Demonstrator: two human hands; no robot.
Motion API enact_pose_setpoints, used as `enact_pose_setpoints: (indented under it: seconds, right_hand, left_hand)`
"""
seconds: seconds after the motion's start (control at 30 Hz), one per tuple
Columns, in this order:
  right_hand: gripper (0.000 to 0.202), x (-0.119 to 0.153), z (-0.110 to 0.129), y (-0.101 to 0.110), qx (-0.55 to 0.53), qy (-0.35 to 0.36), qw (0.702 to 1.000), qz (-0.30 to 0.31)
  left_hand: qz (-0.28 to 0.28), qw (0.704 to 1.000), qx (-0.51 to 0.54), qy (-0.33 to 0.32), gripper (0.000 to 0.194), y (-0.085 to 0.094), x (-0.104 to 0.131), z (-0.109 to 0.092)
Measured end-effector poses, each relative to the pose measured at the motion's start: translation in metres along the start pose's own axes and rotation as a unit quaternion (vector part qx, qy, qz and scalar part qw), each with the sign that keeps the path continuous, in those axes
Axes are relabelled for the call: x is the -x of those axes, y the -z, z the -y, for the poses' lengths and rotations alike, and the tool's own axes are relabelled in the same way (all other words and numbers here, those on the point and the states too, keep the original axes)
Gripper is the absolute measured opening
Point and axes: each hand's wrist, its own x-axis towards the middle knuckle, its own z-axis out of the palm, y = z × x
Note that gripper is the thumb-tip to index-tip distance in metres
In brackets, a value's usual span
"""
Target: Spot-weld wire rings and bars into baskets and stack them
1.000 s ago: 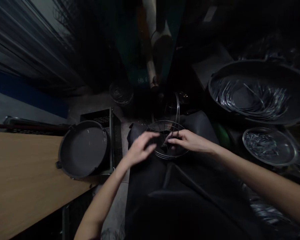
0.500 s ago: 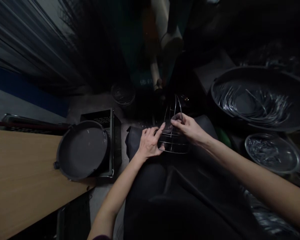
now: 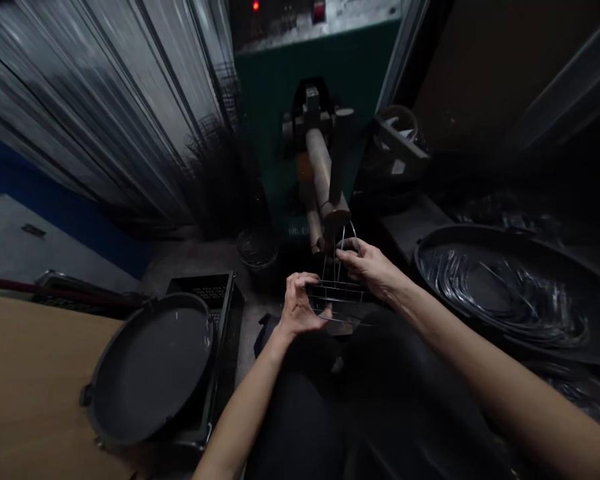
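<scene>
A wire frame (image 3: 337, 291) of thin metal rods is held between my two hands, close in front of the machine's cylindrical arms (image 3: 325, 177). My left hand (image 3: 300, 305) grips its left side, thumb below and fingers curled over the upper rods. My right hand (image 3: 367, 265) pinches the upright curved wires at its top right, near the tip of the lower arm. The upper ends of the wires reach up beside the thicker arm's end. Dim light hides the far part of the frame.
A round black pan (image 3: 153, 367) rests on a crate (image 3: 230, 293) at the left, beside a wooden board (image 3: 35, 380). On the right, a large black basin (image 3: 517, 293) holds curved wires. A bucket (image 3: 257, 250) stands left of the green machine (image 3: 265, 107).
The view has tilted up, showing more of the machine. Both hands have carried the wire frame forward, nearer to the machine's arms, keeping their hold.
</scene>
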Motion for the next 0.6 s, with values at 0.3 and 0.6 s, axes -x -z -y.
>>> enact_pose_setpoints:
  seconds: [0.3, 0.6]
  right_hand:
    - [0.047, -0.022, 0.002, 0.003, 0.01, -0.003, 1.0, 0.006]
    - [0.047, -0.041, 0.007, 0.0, 0.012, -0.022, 0.999, -0.032]
  left_hand:
    - [0.028, 0.998, 0.048, 0.02, 0.059, -0.004, -0.019, 0.015]
    - [0.047, 0.995, 0.066, 0.064, 0.06, -0.001, -0.034, 0.025]
